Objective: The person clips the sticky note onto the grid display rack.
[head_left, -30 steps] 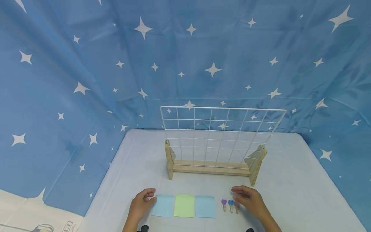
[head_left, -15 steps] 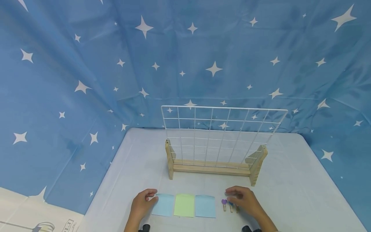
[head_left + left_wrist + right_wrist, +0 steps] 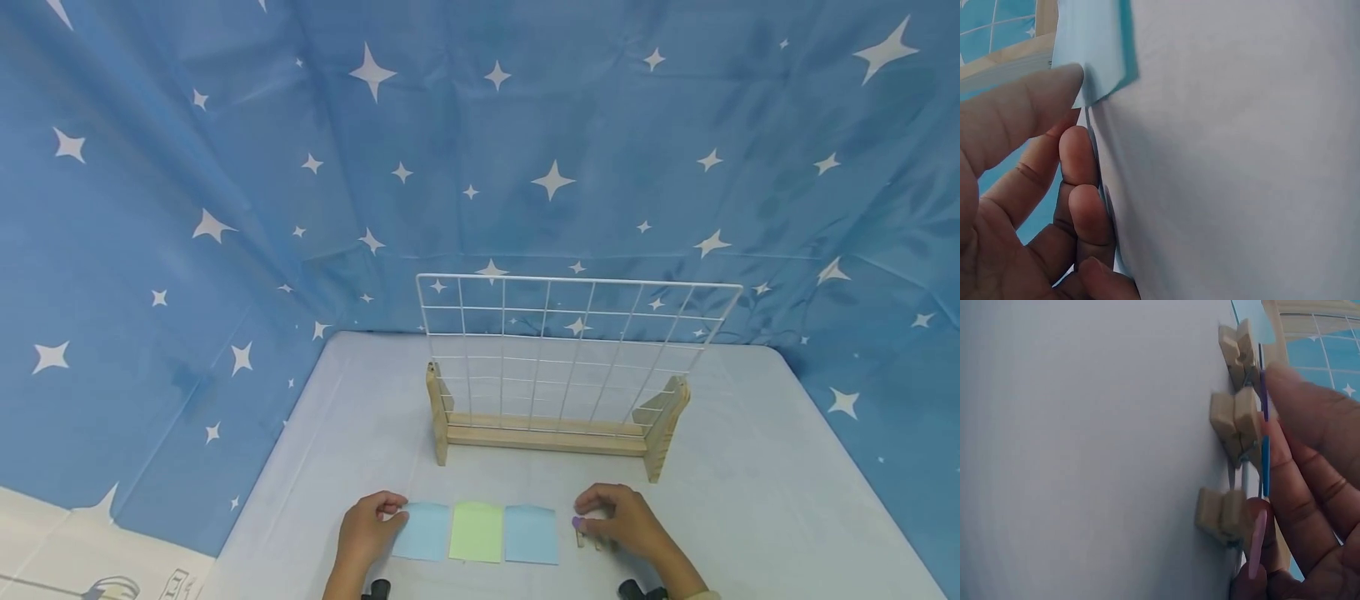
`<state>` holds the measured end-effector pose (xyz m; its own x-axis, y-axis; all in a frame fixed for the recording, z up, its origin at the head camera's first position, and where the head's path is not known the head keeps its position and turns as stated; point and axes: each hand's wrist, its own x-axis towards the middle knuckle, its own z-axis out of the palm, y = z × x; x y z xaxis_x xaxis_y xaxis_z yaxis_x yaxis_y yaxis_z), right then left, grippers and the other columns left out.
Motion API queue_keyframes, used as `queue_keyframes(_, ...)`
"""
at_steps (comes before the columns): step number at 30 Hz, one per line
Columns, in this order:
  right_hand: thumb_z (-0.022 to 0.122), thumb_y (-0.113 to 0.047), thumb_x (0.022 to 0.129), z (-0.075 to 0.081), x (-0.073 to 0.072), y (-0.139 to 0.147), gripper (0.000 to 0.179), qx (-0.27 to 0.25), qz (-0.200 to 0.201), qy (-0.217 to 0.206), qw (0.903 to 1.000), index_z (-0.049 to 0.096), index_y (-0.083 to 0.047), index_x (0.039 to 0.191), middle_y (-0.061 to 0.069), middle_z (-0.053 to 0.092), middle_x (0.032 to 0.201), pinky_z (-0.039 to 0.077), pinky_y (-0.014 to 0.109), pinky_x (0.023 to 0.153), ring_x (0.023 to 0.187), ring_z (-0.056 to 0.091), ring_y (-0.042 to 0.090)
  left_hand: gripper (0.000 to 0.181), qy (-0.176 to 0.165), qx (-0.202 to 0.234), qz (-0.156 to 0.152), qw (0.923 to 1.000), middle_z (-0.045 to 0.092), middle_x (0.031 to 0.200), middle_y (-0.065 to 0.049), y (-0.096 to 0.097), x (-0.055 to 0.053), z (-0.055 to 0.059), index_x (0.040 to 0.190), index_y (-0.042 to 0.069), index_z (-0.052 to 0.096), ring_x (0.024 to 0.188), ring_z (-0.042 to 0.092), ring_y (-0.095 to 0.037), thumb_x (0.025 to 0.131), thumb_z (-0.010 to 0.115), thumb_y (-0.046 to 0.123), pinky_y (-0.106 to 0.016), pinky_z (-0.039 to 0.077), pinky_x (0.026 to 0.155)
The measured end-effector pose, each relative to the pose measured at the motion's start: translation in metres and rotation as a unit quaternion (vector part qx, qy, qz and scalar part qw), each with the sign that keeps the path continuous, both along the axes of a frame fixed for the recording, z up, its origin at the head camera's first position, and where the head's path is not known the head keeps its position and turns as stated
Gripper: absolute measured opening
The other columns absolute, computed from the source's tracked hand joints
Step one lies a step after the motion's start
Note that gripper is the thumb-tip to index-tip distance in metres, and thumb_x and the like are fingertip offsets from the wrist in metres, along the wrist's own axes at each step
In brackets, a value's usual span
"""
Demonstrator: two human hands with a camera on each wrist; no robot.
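My left hand rests at the left edge of a blue sticky note, thumb and forefinger apart in the head view. Seen from the left wrist, the thumb tip lies against a corner of that blue note, the other fingers loosely bent. A green note and a second blue note lie to its right. My right hand hovers over small wooden clothespins with heart tops. Its thumb is at the purple heart, the forefinger apart from it. The blue heart and pink heart are closer to the wrist camera.
A white wire grid stands in a wooden base behind the notes, on a white-covered table. A blue curtain with white stars hangs at the back and sides.
My right hand has moved left across the clothespins, from the pink-heart one to the purple-heart one. My left hand has shifted slightly right at the note's edge. The notes lie as before.
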<state>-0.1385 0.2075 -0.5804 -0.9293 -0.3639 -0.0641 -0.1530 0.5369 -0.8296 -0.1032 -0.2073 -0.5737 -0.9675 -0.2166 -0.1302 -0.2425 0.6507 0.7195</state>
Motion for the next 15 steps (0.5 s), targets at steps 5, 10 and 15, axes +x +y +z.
queue_keyframes(5,0.092,-0.016,0.086,-0.0007,-0.0002,-0.0015,0.018,0.005,-0.001,0.003,1.0000,0.078,-0.012,0.097,-0.009,0.076,0.090,0.052,0.042,0.093,0.091,0.069,0.009,0.004,0.008,-0.005,-0.004,0.9999,0.069,0.083,0.005,0.0001,0.0012,-0.0002,0.091,0.009,0.080,0.083,0.059,-0.016,0.088,0.082,0.011,-0.038,0.050,0.078)
queue_keyframes(10,0.091,-0.014,0.085,0.0000,-0.0017,-0.0015,0.017,0.002,-0.003,-0.004,1.0000,0.077,-0.012,0.095,-0.010,0.074,0.087,0.050,0.036,0.088,0.089,0.065,0.007,0.003,0.006,0.001,-0.012,0.9999,0.071,0.085,0.005,-0.0027,0.0012,0.0004,0.091,0.009,0.079,0.083,0.058,-0.015,0.090,0.081,0.012,-0.036,0.048,0.077)
queue_keyframes(15,0.090,-0.011,0.085,0.0025,-0.0048,0.0006,0.019,-0.017,0.002,-0.019,0.9997,0.077,-0.008,0.099,-0.005,0.073,0.088,0.050,0.031,0.083,0.088,0.063,0.008,0.003,-0.008,0.007,-0.014,0.9999,0.074,0.088,0.004,-0.0054,0.0010,0.0018,0.093,0.010,0.079,0.086,0.060,-0.016,0.091,0.080,0.012,-0.040,0.051,0.079)
